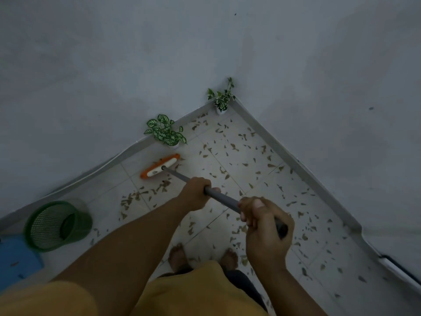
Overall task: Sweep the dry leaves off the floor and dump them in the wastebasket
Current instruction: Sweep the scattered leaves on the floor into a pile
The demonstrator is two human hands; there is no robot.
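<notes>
Both my hands grip the grey broom handle: my left hand lower on the shaft, my right hand near its top end. The orange and white broom head rests on the tiled floor close to the left wall. Dry leaves lie scattered over the pale tiles, with a denser cluster just in front of the broom head. A green mesh wastebasket stands at the left by the wall.
Two small potted plants stand along the wall: one behind the broom head, one in the corner. A blue object lies beside the wastebasket. Grey walls meet at the corner. My bare feet stand on the tiles.
</notes>
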